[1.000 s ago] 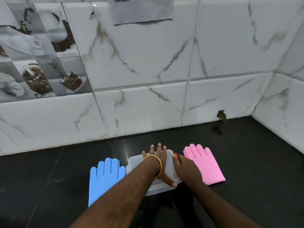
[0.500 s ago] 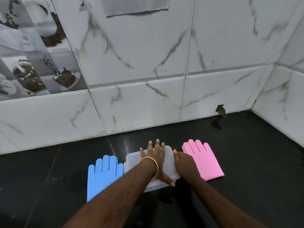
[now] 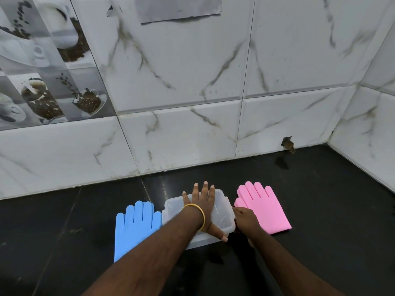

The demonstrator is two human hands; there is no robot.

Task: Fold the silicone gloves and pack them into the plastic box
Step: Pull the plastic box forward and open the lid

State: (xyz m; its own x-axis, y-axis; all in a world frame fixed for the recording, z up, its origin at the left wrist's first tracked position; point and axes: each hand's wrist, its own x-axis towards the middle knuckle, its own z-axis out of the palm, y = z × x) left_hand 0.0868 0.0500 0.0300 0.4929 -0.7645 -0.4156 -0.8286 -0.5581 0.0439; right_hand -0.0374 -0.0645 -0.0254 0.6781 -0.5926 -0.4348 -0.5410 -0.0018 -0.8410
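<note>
Between the unfolded gloves, the left hand (image 3: 202, 207) lies spread on the plastic box (image 3: 222, 216), right grip (image 3: 245, 218) pinching its edge.

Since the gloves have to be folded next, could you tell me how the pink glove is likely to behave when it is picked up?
The pink glove lies completely flat on the black counter, so it is probably thin and floppy and would droop from one held edge. It looks light for its size. Its matte surface suggests grip rather than slipperiness, and it should fold without cracking.
</note>
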